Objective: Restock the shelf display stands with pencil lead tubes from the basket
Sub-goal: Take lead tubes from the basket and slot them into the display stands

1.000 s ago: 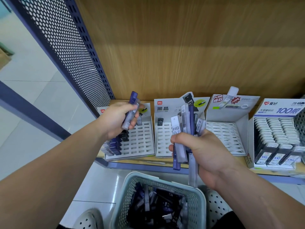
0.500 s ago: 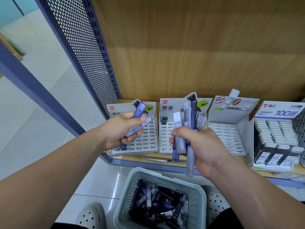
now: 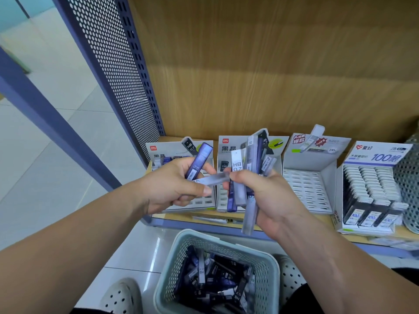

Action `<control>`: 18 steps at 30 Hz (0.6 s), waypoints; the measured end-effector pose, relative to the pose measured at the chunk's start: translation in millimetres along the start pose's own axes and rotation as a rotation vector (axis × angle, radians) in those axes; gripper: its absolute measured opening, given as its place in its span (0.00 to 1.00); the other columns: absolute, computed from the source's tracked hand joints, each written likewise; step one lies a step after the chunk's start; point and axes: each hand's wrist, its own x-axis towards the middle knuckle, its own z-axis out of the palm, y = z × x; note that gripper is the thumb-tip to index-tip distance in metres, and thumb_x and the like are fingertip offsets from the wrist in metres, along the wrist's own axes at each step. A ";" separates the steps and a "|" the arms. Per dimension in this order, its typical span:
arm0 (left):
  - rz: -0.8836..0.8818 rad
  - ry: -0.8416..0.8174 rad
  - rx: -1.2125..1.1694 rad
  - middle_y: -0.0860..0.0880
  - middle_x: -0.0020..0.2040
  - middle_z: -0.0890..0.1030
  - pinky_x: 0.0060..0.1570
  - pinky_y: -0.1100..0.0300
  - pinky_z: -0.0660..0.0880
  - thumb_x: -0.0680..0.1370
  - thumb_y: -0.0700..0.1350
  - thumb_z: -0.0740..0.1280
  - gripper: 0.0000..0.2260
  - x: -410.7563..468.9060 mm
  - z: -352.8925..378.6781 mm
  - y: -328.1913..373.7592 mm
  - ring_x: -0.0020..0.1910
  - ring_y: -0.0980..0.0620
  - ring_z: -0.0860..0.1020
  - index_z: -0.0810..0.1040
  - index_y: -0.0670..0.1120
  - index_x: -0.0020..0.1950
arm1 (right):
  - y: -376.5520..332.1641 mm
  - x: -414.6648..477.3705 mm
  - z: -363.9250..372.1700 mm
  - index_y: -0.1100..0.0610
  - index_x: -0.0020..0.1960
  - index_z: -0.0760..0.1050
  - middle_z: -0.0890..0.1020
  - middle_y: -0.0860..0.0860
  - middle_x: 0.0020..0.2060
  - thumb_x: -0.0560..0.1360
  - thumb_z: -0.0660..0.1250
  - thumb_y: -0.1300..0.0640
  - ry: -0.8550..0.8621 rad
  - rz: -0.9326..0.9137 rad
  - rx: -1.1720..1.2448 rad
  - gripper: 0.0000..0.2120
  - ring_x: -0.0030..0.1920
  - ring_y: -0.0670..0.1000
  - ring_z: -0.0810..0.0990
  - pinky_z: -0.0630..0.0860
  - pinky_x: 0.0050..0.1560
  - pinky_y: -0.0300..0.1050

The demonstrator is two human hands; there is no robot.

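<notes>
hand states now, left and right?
Left hand: closed, holding a purple lead tube and a clear tube.
Right hand: closed on a bundle of lead tubes.

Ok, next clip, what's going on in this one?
A person is restocking pencil lead tubes on a shelf. The left hand holds a purple tube and a frosted clear tube in front of the leftmost display stand. The right hand clutches a bundle of tubes in front of the second stand. The third stand has empty slots. Below the shelf, the basket holds many loose tubes.
</notes>
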 end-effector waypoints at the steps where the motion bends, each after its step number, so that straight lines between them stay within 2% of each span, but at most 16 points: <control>1: 0.000 -0.015 -0.006 0.53 0.28 0.71 0.22 0.66 0.59 0.69 0.37 0.75 0.14 0.9 -1.1 0.7 0.21 0.56 0.63 0.81 0.55 0.45 | -0.1 0.5 0.8 0.65 0.63 0.76 0.87 0.59 0.47 0.72 0.74 0.66 -0.004 -0.006 0.018 0.21 0.45 0.54 0.88 0.82 0.37 0.47; 3: -0.026 -0.024 -0.011 0.53 0.27 0.71 0.21 0.67 0.59 0.70 0.37 0.76 0.14 3.2 -3.7 2.8 0.20 0.57 0.63 0.78 0.57 0.40 | -0.4 2.3 1.0 0.64 0.63 0.76 0.87 0.59 0.46 0.72 0.74 0.67 -0.008 -0.017 0.035 0.20 0.45 0.55 0.88 0.82 0.40 0.50; 6: -0.092 0.062 -0.008 0.50 0.27 0.71 0.21 0.67 0.57 0.67 0.38 0.78 0.16 9.0 -7.7 4.5 0.21 0.56 0.63 0.72 0.50 0.43 | -0.7 3.4 0.3 0.63 0.62 0.76 0.87 0.59 0.46 0.71 0.75 0.66 -0.013 -0.028 0.017 0.20 0.48 0.56 0.88 0.83 0.46 0.54; 8: -0.109 0.143 -0.026 0.49 0.28 0.71 0.21 0.66 0.56 0.67 0.36 0.76 0.16 12.6 -7.6 4.5 0.21 0.56 0.62 0.70 0.48 0.42 | 1.0 4.3 0.9 0.62 0.61 0.76 0.87 0.58 0.44 0.69 0.76 0.65 -0.006 -0.032 -0.016 0.22 0.47 0.55 0.87 0.83 0.50 0.56; 11: -0.073 0.224 -0.100 0.46 0.29 0.72 0.20 0.67 0.56 0.67 0.34 0.69 0.11 17.0 -4.6 7.6 0.21 0.56 0.62 0.69 0.46 0.38 | 4.4 6.4 2.4 0.62 0.58 0.78 0.87 0.56 0.39 0.72 0.74 0.65 0.021 -0.045 -0.008 0.16 0.41 0.53 0.87 0.80 0.42 0.50; 14: 0.005 0.296 -0.201 0.49 0.27 0.72 0.20 0.66 0.56 0.66 0.35 0.67 0.09 20.8 -6.0 11.1 0.23 0.57 0.61 0.70 0.45 0.38 | 5.4 7.8 5.1 0.62 0.57 0.78 0.86 0.57 0.38 0.73 0.73 0.66 0.053 -0.057 0.061 0.13 0.39 0.53 0.86 0.80 0.36 0.48; 18: 0.078 0.398 -0.382 0.50 0.30 0.71 0.18 0.67 0.56 0.66 0.36 0.69 0.07 25.7 -15.9 13.6 0.23 0.59 0.61 0.72 0.44 0.39 | 2.8 9.2 5.2 0.62 0.57 0.79 0.86 0.58 0.39 0.74 0.72 0.66 0.106 -0.078 0.078 0.12 0.38 0.53 0.85 0.81 0.40 0.51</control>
